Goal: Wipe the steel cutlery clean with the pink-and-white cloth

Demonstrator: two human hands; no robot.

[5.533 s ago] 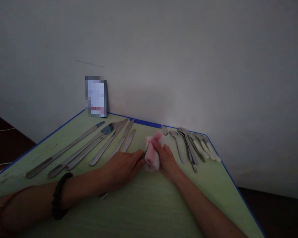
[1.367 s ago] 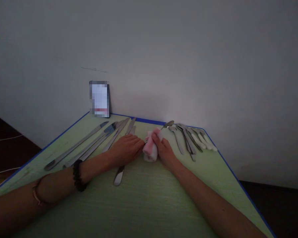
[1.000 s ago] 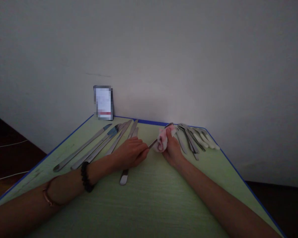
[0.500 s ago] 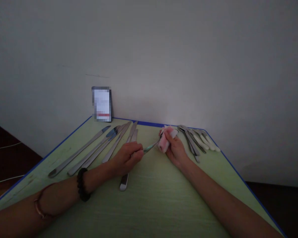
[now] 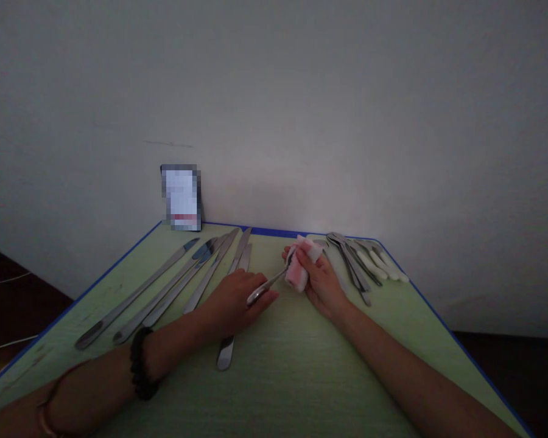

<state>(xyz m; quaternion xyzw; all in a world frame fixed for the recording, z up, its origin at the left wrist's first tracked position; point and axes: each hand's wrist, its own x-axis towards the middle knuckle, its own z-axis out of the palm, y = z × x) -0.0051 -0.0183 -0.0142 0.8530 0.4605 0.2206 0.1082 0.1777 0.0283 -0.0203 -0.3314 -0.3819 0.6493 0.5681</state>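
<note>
My left hand [image 5: 237, 301] is closed around the handle of a slim metal piece of cutlery [image 5: 263, 291]. The handle's end lies between thumb and fingers. Its far end goes into a folded pink and white cloth [image 5: 298, 271], so whether it is a spoon or a fork cannot be seen. My right hand [image 5: 322, 280] pinches the cloth around that end, thumb on top. Beneath and beside my left hand lie table knives [image 5: 226, 353], partly covered by the wrist and hand. Just right of my right hand are several metal spoons [image 5: 349, 261].
More long knives [image 5: 137, 295] lie slanted on the left of the green table [image 5: 301, 377], which has a blue edge. White-handled cutlery [image 5: 379, 261] lies at the right edge. A phone [image 5: 181, 198] with a lit, blurred screen leans on the wall [image 5: 347, 121] behind.
My left hand's grip has loosened and turned, baring the handle's end. Both hands and the cloth sit slightly lower in view, and the cloth has shifted a little left.
</note>
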